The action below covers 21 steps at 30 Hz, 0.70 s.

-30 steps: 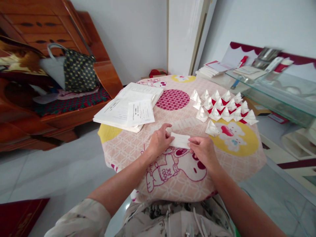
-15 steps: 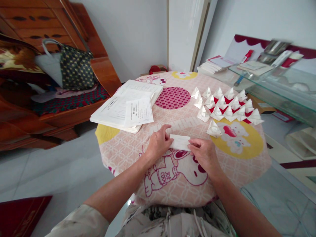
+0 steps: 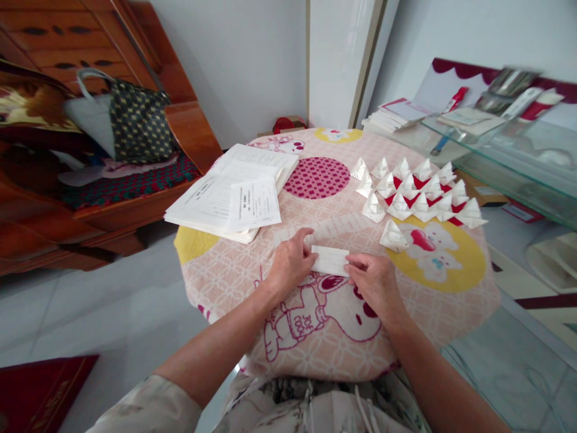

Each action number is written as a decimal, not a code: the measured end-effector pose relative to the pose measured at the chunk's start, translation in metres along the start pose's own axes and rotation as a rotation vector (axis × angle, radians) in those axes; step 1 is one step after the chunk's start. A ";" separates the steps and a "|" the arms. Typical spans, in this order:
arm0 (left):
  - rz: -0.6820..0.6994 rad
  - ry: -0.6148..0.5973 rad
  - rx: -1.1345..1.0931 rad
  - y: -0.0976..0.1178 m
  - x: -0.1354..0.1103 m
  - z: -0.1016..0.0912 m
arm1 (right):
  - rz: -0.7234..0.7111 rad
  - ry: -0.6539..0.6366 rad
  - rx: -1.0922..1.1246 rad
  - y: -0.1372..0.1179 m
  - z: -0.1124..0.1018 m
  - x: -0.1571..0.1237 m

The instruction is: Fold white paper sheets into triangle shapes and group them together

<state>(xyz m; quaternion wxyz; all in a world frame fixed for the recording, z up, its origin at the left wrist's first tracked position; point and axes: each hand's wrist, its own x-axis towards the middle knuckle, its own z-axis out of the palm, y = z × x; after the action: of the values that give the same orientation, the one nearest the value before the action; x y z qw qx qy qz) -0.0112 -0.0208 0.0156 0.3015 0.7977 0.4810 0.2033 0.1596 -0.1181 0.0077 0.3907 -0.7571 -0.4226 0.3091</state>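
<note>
A small folded rectangle of white paper [image 3: 330, 260] is held level between my hands, just above or on the tablecloth. My left hand [image 3: 293, 258] pinches its left end with thumb and fingers, the index finger curled above. At the right end, the thumb and fingertips of my right hand [image 3: 372, 279] close on the paper. Behind it lies a long pale printed strip [image 3: 342, 226], partly hidden by my left hand. One folded paper piece [image 3: 393, 236] sits apart, to the right, in front of rows of similar pointed paper pieces [image 3: 421, 206].
Stacked printed sheets [image 3: 211, 192] lie at the table's left side, a smaller slip [image 3: 255, 203] on top. The round table has a patterned cloth [image 3: 315, 355]. To the right stands a glass shelf [image 3: 496, 144] with various items; at left, a wooden bench [image 3: 193, 132] with a bag [image 3: 139, 123].
The view has shifted very slightly. Both hands keep the same hold on the folded paper, with no clear movement.
</note>
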 end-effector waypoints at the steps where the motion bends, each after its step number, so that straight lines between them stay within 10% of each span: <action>1: 0.004 0.001 0.004 0.000 0.000 0.000 | -0.008 0.005 -0.011 0.000 0.000 0.000; 21: 0.015 0.004 0.039 0.001 0.001 0.001 | -0.092 0.017 -0.183 0.006 0.004 0.008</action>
<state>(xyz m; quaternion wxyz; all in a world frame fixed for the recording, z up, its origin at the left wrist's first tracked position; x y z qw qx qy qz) -0.0094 -0.0206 0.0159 0.2833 0.8066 0.4797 0.1975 0.1630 -0.1120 -0.0006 0.3375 -0.7718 -0.4801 0.2446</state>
